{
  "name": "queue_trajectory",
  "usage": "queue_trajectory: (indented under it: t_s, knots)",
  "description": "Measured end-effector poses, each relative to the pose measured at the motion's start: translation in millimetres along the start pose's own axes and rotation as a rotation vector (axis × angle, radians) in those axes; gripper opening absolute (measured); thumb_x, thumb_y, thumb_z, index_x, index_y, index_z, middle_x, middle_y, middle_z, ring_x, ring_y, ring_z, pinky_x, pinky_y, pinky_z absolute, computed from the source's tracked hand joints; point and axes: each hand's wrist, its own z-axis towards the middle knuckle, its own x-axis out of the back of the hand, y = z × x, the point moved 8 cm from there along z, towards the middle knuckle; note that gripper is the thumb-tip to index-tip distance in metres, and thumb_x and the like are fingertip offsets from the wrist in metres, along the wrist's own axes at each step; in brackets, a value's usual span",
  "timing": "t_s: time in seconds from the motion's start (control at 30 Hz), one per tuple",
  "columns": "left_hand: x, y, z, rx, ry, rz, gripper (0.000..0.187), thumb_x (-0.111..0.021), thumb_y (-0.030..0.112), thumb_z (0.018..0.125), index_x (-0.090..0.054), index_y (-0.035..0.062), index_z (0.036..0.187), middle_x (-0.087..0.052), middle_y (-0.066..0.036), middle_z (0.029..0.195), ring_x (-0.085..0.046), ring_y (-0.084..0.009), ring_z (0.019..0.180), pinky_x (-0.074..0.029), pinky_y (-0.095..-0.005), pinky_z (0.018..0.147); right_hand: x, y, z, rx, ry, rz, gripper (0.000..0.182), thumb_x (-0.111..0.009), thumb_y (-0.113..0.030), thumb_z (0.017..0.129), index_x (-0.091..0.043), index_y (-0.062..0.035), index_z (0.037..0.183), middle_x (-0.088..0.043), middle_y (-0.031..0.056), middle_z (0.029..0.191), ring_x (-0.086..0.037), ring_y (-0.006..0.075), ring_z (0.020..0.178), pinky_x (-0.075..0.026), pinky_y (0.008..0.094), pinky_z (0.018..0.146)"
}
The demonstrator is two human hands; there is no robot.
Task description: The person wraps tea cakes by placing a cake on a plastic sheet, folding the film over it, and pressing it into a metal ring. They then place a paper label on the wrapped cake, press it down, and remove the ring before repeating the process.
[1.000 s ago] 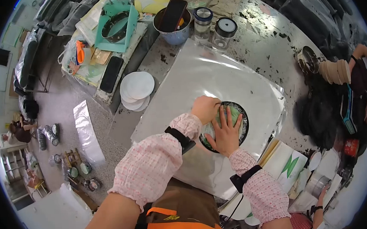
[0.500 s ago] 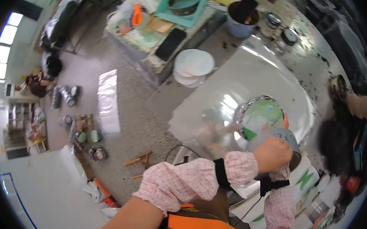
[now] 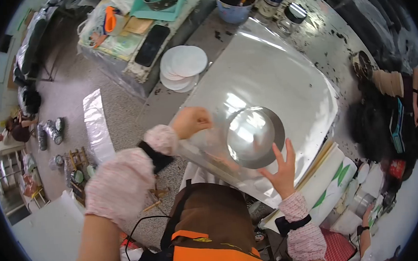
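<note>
On the clear plastic sheet (image 3: 288, 86) before me lies a round, shiny, silvery piece (image 3: 253, 136) with a darker grey rim; whether it is a dish, a lid or a tin I cannot make out. My right hand (image 3: 282, 171) is open at its near right edge, thumb and fingers spread. Off to its left, apart from it, my left hand (image 3: 191, 122) is curled, fingertips together, over the sheet's left edge. Anything thin in that pinch is too small to tell.
White discs (image 3: 182, 67) lie behind the sheet, beside a black phone (image 3: 152, 45). A blue pot (image 3: 234, 10) and small jars (image 3: 270, 2) stand at the back. Orange scissors (image 3: 109, 20) rest at back left. Another person's hand (image 3: 366, 215) is at lower right.
My left hand has moved left, away from the round work. The green-topped disc and the grey roll are out of sight. My right hand has spread open. The camera view has shifted.
</note>
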Motion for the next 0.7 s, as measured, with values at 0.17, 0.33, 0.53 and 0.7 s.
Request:
queue_trajectory:
  t_s: [0.17,0.33,0.53,0.7]
  knots:
    - [-17,-44,-29,-0.431,-0.360,0.575,0.014,-0.078,0.024,0.074,-0.069,0.0136,0.073,-0.061,0.000,0.088,-0.056,-0.0232,0.101,-0.049,-0.0394,0.085,-38,6,-25,-0.089,0.044,0.075,0.058,-0.088,-0.021,0.067,-0.064,-0.0106,0.118,-0.024,0.0336,0.153,-0.029,0.0493,0.141,-0.034,0.0503,0.111]
    - [-20,-53,-28,-0.395,-0.359,0.471,0.009,-0.073,0.021,0.079,-0.069,0.0128,0.076,-0.062,0.000,0.089,-0.057,-0.0245,0.097,-0.049,-0.0376,0.086,-51,11,-22,-0.163,0.104,0.172,0.036,-0.088,-0.014,0.064,-0.063,-0.0066,0.089,-0.028,0.0306,0.151,-0.040,0.0465,0.133,-0.040,0.0479,0.105]
    - [-15,6,-30,-0.553,-0.281,0.680,0.005,-0.069,0.014,0.079,-0.071,0.0097,0.081,-0.063,-0.002,0.090,-0.058,-0.0251,0.095,-0.048,-0.0370,0.084,-59,6,-33,-0.194,0.127,0.207,0.035,-0.088,-0.012,0.062,-0.063,-0.0057,0.085,-0.030,0.0300,0.150,-0.046,0.0455,0.129,-0.044,0.0458,0.101]
    - [-27,0,-35,-0.513,-0.396,0.824,0.007,-0.063,0.011,0.082,-0.067,0.0066,0.085,-0.060,-0.006,0.094,-0.057,-0.0256,0.099,-0.046,-0.0366,0.086,-66,7,-48,-0.235,0.099,0.318,0.035,-0.086,-0.013,0.065,-0.061,-0.0085,0.088,-0.024,0.0345,0.153,-0.035,0.0502,0.138,-0.040,0.0481,0.107]
